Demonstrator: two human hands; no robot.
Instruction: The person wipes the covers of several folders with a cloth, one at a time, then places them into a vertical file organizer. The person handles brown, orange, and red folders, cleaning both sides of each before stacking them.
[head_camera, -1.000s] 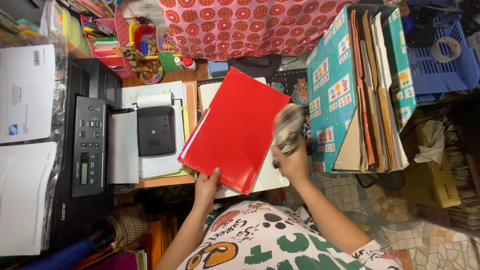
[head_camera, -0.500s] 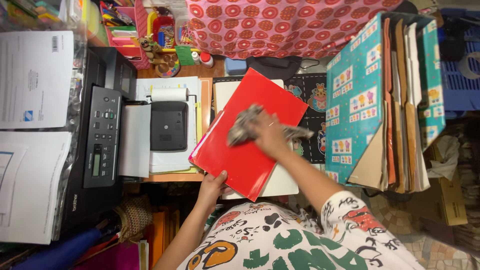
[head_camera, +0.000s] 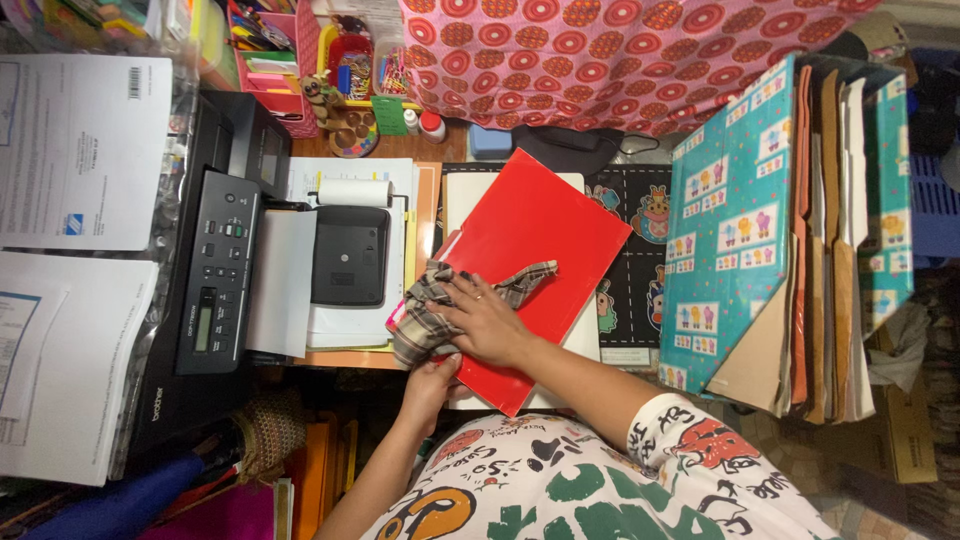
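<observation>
Pressing the soft checked cloth (head_camera: 440, 305) flat, right hand (head_camera: 485, 322) spread; left hand (head_camera: 432, 378) pinches the slick, thin red folder (head_camera: 535, 255) edge.

A: Where does the view sit?

B: On the person's head, looking steeply down over the chest onto the desk (head_camera: 360, 358), close enough that the forearms fill the lower middle.

A: Which way does it face?

B: The printer (head_camera: 215, 280) lies at 9 o'clock, the patterned cloth (head_camera: 640, 60) at 12, the standing folders (head_camera: 790, 240) at 3.

A: A second view?

B: Only this one.
</observation>
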